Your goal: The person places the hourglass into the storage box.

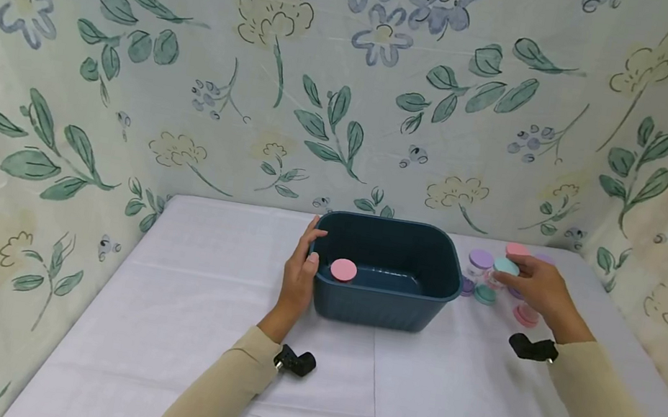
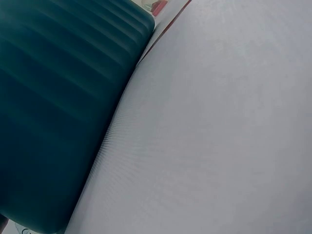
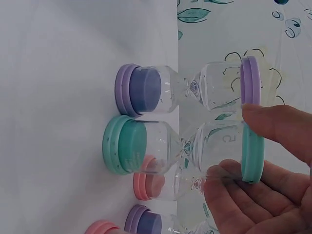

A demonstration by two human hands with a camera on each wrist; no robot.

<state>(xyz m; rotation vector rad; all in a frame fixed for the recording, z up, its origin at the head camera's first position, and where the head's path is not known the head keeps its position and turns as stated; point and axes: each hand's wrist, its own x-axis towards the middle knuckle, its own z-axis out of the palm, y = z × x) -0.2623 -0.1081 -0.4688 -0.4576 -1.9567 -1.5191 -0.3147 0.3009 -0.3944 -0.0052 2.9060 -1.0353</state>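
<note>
A dark blue-green plastic bin (image 1: 377, 310) stands at the middle of the table. My left hand (image 1: 299, 279) holds its left side, fingertips and thumb at the rim. In the left wrist view only the bin's ribbed outer wall (image 2: 63, 97) and the tablecloth fill most of the picture. Inside the bin shows a pink round cap (image 1: 343, 270). At the right, my right hand (image 1: 534, 288) pinches the turquoise top cap of an hourglass (image 3: 252, 151) between thumb and fingers. Its turquoise sand lies in the bottom bulb. A purple hourglass (image 3: 146, 90) stands right beside it.
More hourglasses with pink and purple caps cluster around my right hand, including a pink one (image 1: 525, 315) nearer the front. A white cloth (image 1: 190, 331) covers the table. Floral fabric (image 1: 301, 86) hangs behind the table and along both sides.
</note>
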